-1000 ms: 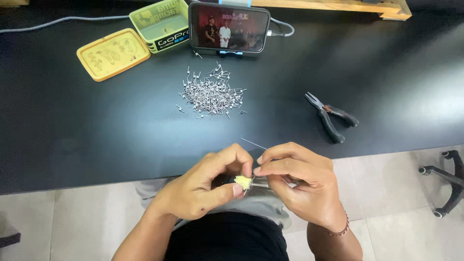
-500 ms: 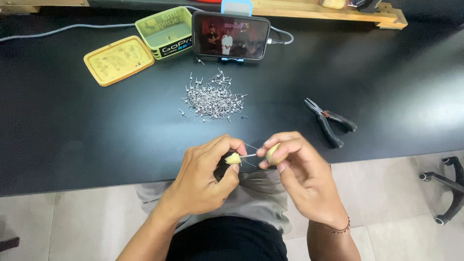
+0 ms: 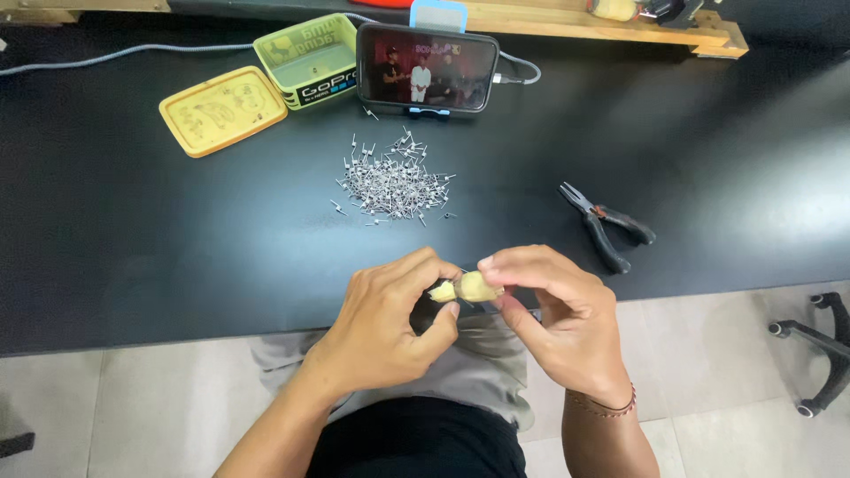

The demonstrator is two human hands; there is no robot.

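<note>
My left hand and my right hand meet at the near edge of the black table, over my lap. Between their fingertips they pinch a small pale yellow piece, with a thin metal wire barely showing at it. The fingers of both hands are closed around it. A heap of several small metal wire coils lies on the table a little beyond my hands.
Black-handled pliers lie to the right. At the back stand a phone on a blue stand playing a video, an open green tin and its yellow lid. A cable and a wooden rail run along the back. A chair base sits at the right.
My hands have drawn together: the wire that stretched between them half a second ago is now mostly hidden, and both fingertips press on the yellow piece.
</note>
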